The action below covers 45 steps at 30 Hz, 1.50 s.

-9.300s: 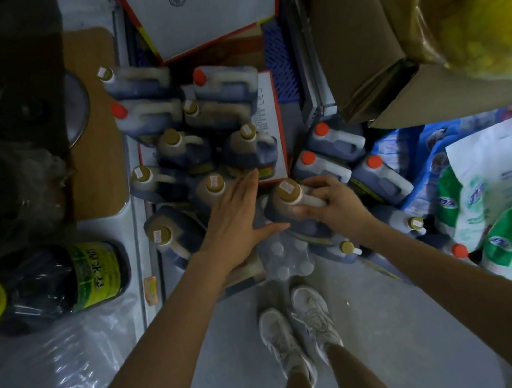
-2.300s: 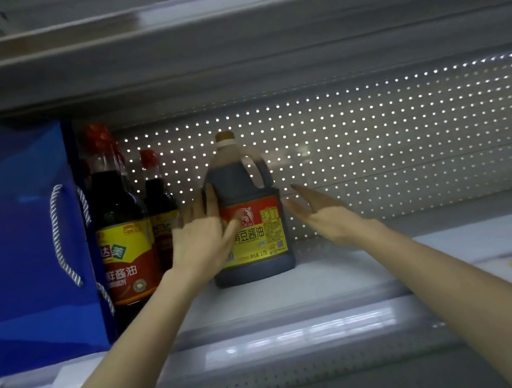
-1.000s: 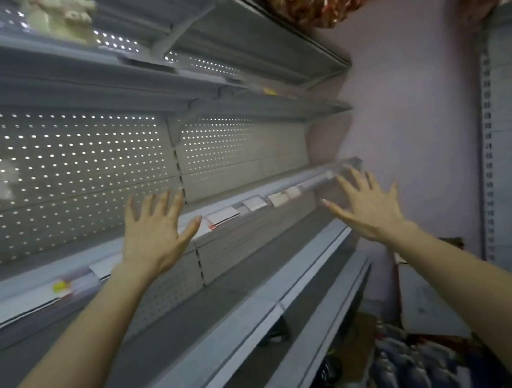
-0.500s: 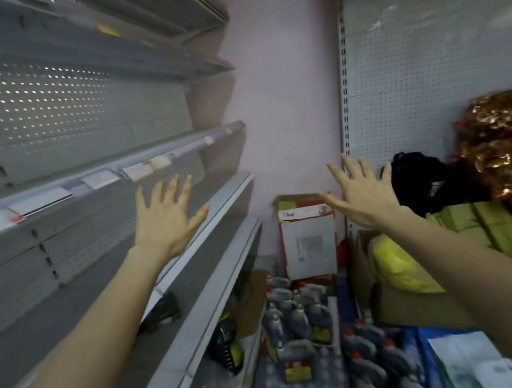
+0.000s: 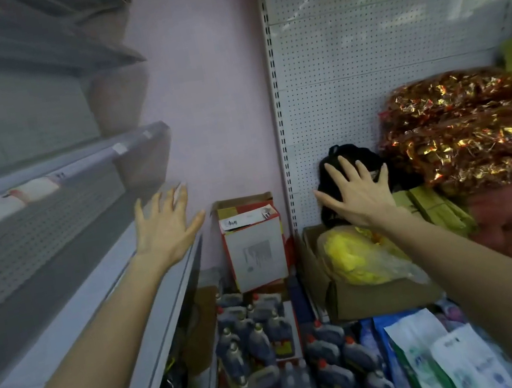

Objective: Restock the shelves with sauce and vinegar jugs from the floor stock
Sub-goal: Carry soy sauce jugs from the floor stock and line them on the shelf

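Jugs (image 5: 253,339) of dark sauce stood crowded on the floor, low beside the shelves (image 5: 168,308). The left hand (image 5: 165,232) and right hand (image 5: 359,197) were spread flat in the air, holding nothing. Reaching into so tight a cluster could, I judged, topple neighbouring jugs.

A small grocery shop: perforated metal shelves (image 5: 55,208) with price tags (image 5: 35,190), dark sauce jugs (image 5: 253,341) crowded on the floor beside cartons (image 5: 255,255).

A yellow bag (image 5: 358,258) sits in a cardboard box (image 5: 379,298).
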Tool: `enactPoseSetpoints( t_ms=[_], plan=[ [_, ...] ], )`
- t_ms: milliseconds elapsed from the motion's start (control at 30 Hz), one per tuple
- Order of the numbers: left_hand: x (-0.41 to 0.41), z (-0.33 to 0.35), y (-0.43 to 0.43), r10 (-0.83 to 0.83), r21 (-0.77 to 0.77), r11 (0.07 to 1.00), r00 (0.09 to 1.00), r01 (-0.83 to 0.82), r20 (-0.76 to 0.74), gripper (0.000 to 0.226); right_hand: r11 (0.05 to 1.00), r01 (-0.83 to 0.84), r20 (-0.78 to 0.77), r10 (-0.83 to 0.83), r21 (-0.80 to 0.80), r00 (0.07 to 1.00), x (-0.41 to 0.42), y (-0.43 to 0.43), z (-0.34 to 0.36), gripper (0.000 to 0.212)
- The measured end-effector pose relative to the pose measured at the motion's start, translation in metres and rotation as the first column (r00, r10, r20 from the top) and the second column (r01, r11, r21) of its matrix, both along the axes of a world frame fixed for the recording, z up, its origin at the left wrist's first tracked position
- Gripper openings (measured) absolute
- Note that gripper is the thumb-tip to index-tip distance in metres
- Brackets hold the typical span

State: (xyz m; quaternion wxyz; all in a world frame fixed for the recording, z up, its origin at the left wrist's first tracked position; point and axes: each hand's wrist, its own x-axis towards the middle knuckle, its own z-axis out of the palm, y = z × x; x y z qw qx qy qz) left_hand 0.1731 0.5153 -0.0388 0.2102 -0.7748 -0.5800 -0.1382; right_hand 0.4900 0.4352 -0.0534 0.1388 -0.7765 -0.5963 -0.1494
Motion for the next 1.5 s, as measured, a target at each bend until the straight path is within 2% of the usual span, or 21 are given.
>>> enactPoseSetpoints(
  t_ms=[267,400,800,1033,1167,1300,1500],
  plan=[
    [0.033,-0.058,0.064,-0.076,-0.127,0.989,0.997,0.078,0.018,0.068,0.987,0.087,-0.043,-0.093,-0.138,0.995,0.032,0.049,-0.058,0.075],
    [0.047,-0.081,0.102,-0.046,-0.175,0.983,0.999,0.047,0.01,0.069,0.974,0.105,-0.046,-0.116,-0.202,0.992,0.051,0.083,-0.083,0.077],
    [0.077,-0.137,0.216,0.143,-0.301,0.944,0.99,-0.138,-0.007,0.068,0.951,-0.089,-0.047,0.078,-0.295,0.996,0.078,0.26,-0.122,0.078],
    [0.05,-0.185,0.247,0.249,-0.416,0.887,0.967,-0.201,0.063,0.068,0.892,-0.248,-0.082,0.235,-0.378,0.969,0.037,0.336,-0.164,0.077],
    [0.024,-0.209,0.272,0.287,-0.476,0.848,0.957,-0.232,0.046,0.069,0.86,-0.277,-0.114,0.253,-0.428,0.961,0.008,0.375,-0.192,0.077],
    [-0.004,-0.226,0.314,0.267,-0.526,0.817,0.963,-0.235,-0.014,0.069,0.85,-0.279,-0.157,0.232,-0.447,0.96,-0.02,0.412,-0.215,0.075],
    [-0.027,-0.253,0.386,0.145,-0.557,0.816,0.988,-0.151,-0.056,0.068,0.857,-0.237,-0.206,0.157,-0.458,0.966,-0.042,0.456,-0.236,0.076]
  ],
)
